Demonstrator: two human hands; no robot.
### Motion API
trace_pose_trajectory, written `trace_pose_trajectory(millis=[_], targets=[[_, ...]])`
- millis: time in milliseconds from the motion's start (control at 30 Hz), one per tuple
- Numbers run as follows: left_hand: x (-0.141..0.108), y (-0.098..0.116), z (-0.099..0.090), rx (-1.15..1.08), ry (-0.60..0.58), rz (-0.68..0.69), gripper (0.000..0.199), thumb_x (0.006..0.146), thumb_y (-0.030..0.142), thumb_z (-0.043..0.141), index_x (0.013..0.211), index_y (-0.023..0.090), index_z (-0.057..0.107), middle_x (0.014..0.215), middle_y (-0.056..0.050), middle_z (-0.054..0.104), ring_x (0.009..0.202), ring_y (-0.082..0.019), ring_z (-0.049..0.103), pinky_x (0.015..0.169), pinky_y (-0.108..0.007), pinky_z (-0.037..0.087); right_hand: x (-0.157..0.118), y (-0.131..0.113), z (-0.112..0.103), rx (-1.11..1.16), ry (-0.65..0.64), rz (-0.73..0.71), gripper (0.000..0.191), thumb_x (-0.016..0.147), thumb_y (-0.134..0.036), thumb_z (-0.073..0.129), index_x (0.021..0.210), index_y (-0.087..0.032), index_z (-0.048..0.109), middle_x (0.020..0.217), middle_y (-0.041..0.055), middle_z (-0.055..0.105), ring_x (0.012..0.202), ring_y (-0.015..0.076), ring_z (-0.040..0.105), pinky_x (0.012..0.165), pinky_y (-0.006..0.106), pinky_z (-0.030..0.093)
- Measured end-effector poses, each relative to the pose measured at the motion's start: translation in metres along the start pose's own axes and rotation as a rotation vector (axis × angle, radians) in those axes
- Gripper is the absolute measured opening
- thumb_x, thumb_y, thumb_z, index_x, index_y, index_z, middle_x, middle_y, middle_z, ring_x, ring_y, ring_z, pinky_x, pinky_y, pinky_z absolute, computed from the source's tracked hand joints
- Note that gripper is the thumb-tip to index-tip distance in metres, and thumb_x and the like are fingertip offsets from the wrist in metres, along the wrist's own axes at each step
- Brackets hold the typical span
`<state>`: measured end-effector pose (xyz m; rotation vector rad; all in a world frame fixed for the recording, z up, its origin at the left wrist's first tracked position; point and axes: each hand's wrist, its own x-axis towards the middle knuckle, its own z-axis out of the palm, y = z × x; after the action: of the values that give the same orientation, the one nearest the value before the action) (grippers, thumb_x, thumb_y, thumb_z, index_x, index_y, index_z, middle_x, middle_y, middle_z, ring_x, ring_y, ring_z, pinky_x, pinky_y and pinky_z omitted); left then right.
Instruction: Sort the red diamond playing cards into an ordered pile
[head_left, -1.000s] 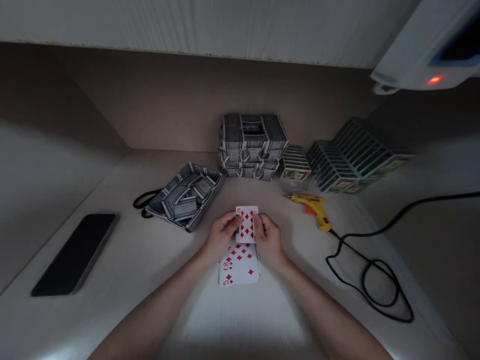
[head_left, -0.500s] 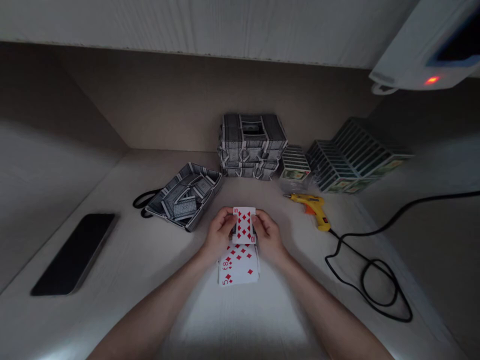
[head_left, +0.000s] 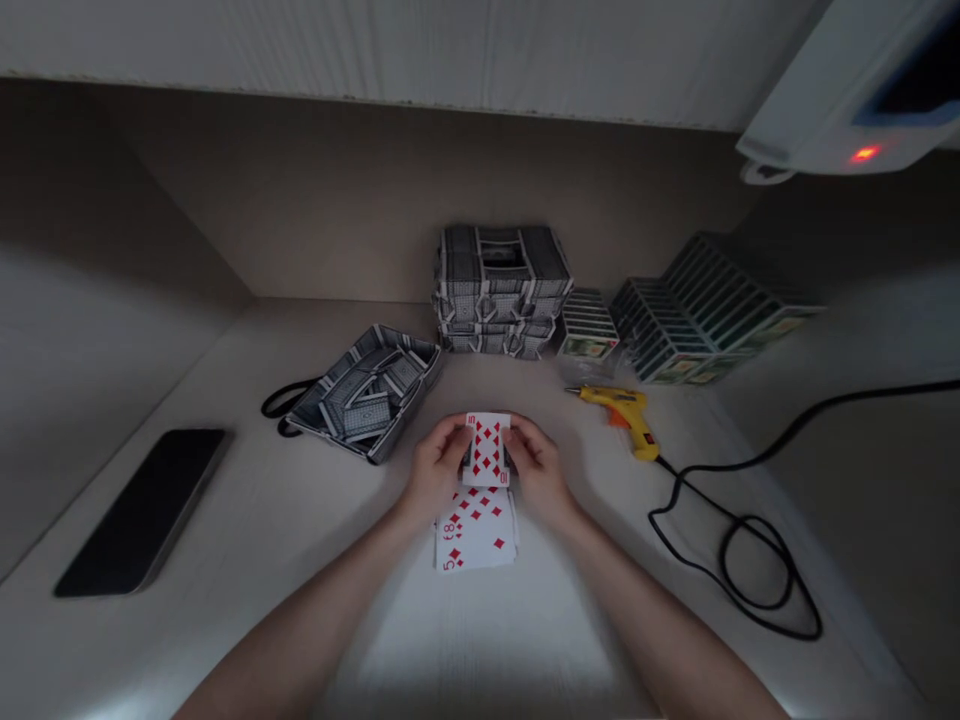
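Observation:
A ten of diamonds playing card (head_left: 487,449) is held face up between my two hands, just above the table. My left hand (head_left: 439,462) grips its left side, thumb on the face and fingers behind. On the opposite side my right hand (head_left: 536,460) pinches it the same way. Dark patterned bits show beside both thumbs, perhaps folded edges or another card behind. Under and in front of the hands lies a loose pile of face-up diamond cards (head_left: 480,545), a five among them, partly covered by the held card.
Left of the hands sits an open tray made of cards (head_left: 379,455), with card pieces inside, and a black phone (head_left: 142,515). Behind stands a card-built box (head_left: 502,285). To the right are stacked card packs (head_left: 671,330), a yellow glue gun (head_left: 626,415) and its looping black cable (head_left: 739,600).
Both hands keep the card in nearly the same place. The whole view has shifted very slightly; nothing has been let go or picked up.

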<state>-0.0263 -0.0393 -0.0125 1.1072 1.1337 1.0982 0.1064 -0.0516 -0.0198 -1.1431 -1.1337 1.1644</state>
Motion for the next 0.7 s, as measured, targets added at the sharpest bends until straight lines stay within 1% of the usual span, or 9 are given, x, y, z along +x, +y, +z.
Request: trace_pose_trajectory(millis=[100,200,367,567,700], targets=[[0.0005,-0.0019,-0.0024,0.013,0.001,0.002,0.020,0.076,0.032,0.051,0.087,0.016,0.057,0.071,0.001,0.058,0.061,-0.010,0.049,0.056,-0.021,0.039,-0.0011,-0.0032,0.0014,0.079,-0.024,0.059,0.025,0.077,-0.035,0.051,0.097,-0.021,0.054,0.073,0.0005,0.059,0.064,0.0134,0.053,0.059,0.024,0.043],[0.0000,-0.0019,-0.0030,0.032,0.015,0.036,0.015,0.076,0.029,0.050,0.082,0.017,0.057,0.070,0.002,0.056,0.062,-0.010,0.048,0.059,-0.021,0.038,-0.0019,-0.0051,0.0032,0.120,-0.040,0.107,0.022,0.075,-0.035,0.053,0.091,-0.020,0.054,0.067,-0.0010,0.057,0.059,0.0118,0.051,0.055,0.023,0.041],[-0.0005,0.0013,-0.0020,0.057,0.076,0.087,0.009,0.075,0.025,0.050,0.076,0.018,0.055,0.064,0.004,0.053,0.061,-0.010,0.046,0.058,-0.020,0.036,-0.0024,-0.0061,0.0066,0.154,-0.019,0.157,0.019,0.074,-0.036,0.054,0.083,-0.020,0.054,0.067,-0.0018,0.056,0.057,0.0103,0.050,0.054,0.022,0.040],[0.0008,0.0021,-0.0014,0.039,0.057,0.051,0.008,0.074,0.025,0.049,0.072,0.018,0.052,0.062,0.004,0.051,0.058,-0.010,0.045,0.056,-0.020,0.035,-0.0019,-0.0080,0.0066,0.135,-0.020,0.157,0.017,0.073,-0.035,0.054,0.082,-0.020,0.054,0.066,-0.0018,0.055,0.056,0.0104,0.049,0.052,0.021,0.039],[0.0002,0.0025,-0.0008,0.073,0.066,0.077,0.007,0.074,0.023,0.047,0.074,0.018,0.052,0.063,0.004,0.052,0.060,-0.011,0.045,0.057,-0.020,0.036,-0.0014,-0.0051,0.0050,0.106,-0.028,0.136,0.016,0.074,-0.034,0.053,0.082,-0.020,0.054,0.067,-0.0019,0.055,0.057,0.0103,0.049,0.052,0.021,0.038]])
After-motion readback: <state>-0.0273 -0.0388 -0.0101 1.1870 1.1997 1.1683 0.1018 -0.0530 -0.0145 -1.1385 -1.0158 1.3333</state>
